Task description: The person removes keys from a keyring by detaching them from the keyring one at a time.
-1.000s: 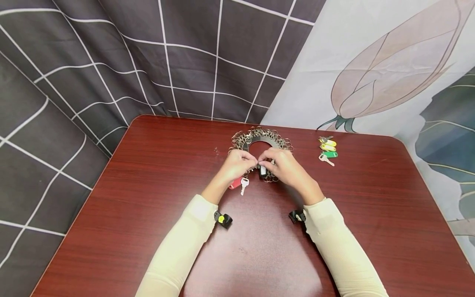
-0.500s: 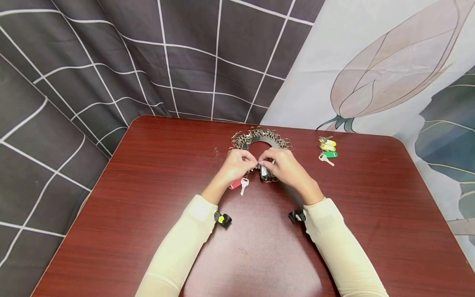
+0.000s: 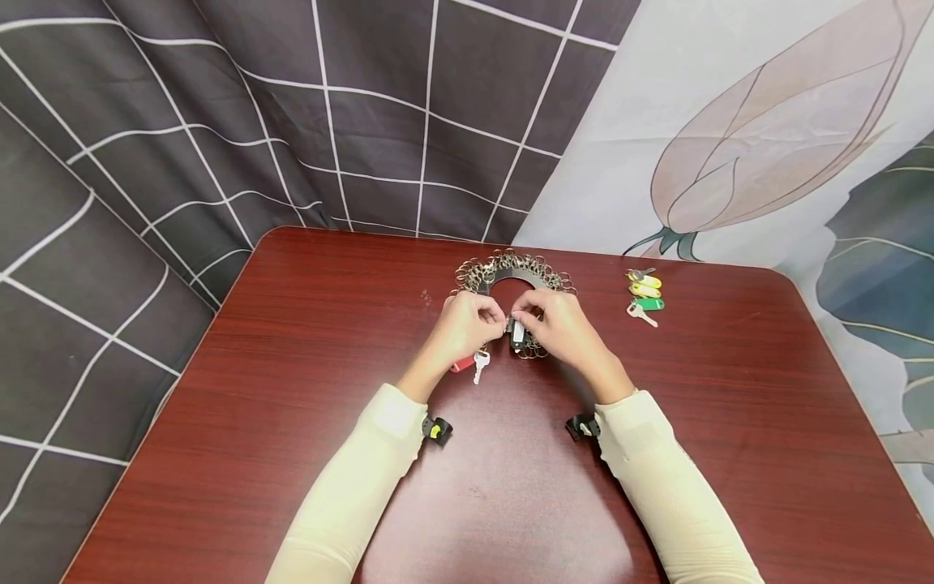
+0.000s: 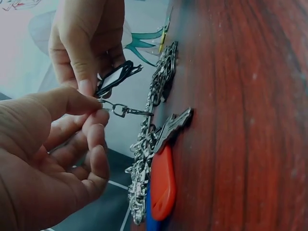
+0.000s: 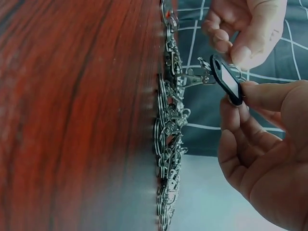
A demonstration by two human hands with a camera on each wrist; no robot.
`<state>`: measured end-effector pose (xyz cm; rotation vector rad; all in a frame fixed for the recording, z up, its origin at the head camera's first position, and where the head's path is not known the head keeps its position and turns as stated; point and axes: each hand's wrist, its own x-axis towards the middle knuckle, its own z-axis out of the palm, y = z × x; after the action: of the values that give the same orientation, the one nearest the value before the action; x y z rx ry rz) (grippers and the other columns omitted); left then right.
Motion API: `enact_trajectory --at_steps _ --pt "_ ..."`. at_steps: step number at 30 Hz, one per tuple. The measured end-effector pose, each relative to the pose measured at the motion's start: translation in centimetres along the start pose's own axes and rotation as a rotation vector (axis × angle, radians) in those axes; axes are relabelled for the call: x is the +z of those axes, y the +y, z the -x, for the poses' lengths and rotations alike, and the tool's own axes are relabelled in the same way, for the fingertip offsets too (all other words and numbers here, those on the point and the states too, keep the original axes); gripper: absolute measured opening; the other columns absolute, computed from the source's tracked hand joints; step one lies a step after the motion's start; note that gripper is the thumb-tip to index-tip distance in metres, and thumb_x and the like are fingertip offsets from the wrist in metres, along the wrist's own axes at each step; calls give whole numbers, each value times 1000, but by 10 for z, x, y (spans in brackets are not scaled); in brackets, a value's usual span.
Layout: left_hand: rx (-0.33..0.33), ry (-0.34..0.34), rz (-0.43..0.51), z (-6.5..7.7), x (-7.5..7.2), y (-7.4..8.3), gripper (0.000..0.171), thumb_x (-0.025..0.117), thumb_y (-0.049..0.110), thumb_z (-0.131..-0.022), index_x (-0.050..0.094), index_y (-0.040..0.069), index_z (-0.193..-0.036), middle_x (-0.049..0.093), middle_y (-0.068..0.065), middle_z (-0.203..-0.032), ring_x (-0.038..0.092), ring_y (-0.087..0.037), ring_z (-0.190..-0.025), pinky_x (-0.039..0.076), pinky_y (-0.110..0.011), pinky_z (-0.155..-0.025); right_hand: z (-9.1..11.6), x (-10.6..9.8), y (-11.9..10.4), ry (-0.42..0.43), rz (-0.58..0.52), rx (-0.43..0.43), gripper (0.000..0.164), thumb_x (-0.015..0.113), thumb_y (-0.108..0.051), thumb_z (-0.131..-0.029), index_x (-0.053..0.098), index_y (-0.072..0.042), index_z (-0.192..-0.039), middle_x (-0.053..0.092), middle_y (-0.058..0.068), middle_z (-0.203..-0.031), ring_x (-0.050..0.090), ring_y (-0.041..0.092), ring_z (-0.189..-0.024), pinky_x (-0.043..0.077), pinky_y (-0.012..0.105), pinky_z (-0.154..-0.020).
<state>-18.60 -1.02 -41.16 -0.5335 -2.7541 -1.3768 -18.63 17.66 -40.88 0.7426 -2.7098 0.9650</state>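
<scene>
A grey circular holder hung with many metal clasps and split rings lies on the table. Over its near side, my left hand pinches the split ring of one swivel clasp, which is lifted off the table surface. My right hand holds a black key tag with a white label between thumb and fingers, right beside that ring. Whether the tag is threaded on the ring cannot be made out. Below my left hand lie a red key tag and a silver key.
To the right, yellow key tags and a green key tag lie with keys near the back edge. A blue edge shows under the red tag. Grid-patterned curtain hangs behind the brown table.
My right hand has shifted slightly right and away from my left fingertips. The black key tag has turned a little, and a gap now shows between the two hands. My left hand stays nearly still.
</scene>
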Motion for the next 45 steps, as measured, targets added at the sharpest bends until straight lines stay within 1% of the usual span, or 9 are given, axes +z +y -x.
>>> enact_trajectory --at_steps 3,8,14,20,26,29,32,36,45 --pt "-30 -27 -8 0 0 1 4 71 14 -76 72 14 -73 68 1 -68 60 -9 -64 53 -25 -63 0 1 1 -20 -10 12 4 68 -14 -89 70 -11 -87 69 5 -81 53 18 -66 46 34 -61" --pt "-65 -58 -11 0 3 4 6 69 15 -82 71 10 -78 69 -2 -73 61 -11 -67 53 -26 -65 1 2 1 -54 -21 26 4 67 -14 -91 69 -11 -90 69 5 -81 55 18 -67 47 35 -62" --pt "-46 -43 -27 0 5 5 8 69 13 -85 70 9 -78 68 -3 -71 59 -12 -66 51 -26 -63 0 2 -2 -79 38 -26 4 67 -11 -89 65 -9 -92 71 6 -83 64 19 -75 54 38 -67" --pt "-27 -50 -60 1 6 5 10 70 15 -87 69 10 -77 67 -2 -71 58 -12 -66 50 -27 -64 -1 1 -2 -25 75 -89 6 72 -11 -85 67 -8 -85 67 5 -79 60 20 -73 51 38 -66" --pt "-8 -55 -67 0 4 5 10 72 15 -85 71 10 -77 66 -1 -68 58 -12 -65 50 -29 -64 -1 1 0 22 68 -47 7 71 -14 -87 67 -9 -84 68 4 -77 59 18 -66 51 36 -60" --pt "12 -65 -74 0 3 4 7 73 14 -83 74 11 -77 69 0 -68 59 -11 -64 49 -32 -73 0 0 1 36 54 -23 7 70 -14 -88 68 -8 -86 68 5 -78 59 19 -66 52 37 -60" --pt "11 -65 -71 0 3 4 6 74 15 -82 74 13 -76 71 0 -69 61 -9 -64 50 -31 -75 0 1 1 26 42 -11 7 69 -15 -89 68 -8 -87 69 5 -80 59 19 -67 51 37 -60" --pt "-12 -52 -51 1 4 5 9 72 17 -84 73 12 -76 70 -1 -70 61 -11 -65 52 -29 -66 -1 2 0 5 32 -16 5 69 -13 -89 67 -9 -86 69 5 -80 59 19 -68 51 36 -60" --pt "-16 -44 -31 2 5 6 12 71 15 -86 69 10 -75 66 -3 -68 57 -13 -63 48 -28 -62 -1 1 -5 -51 57 -35 5 68 -12 -89 64 -9 -90 65 4 -78 57 18 -69 49 35 -62"
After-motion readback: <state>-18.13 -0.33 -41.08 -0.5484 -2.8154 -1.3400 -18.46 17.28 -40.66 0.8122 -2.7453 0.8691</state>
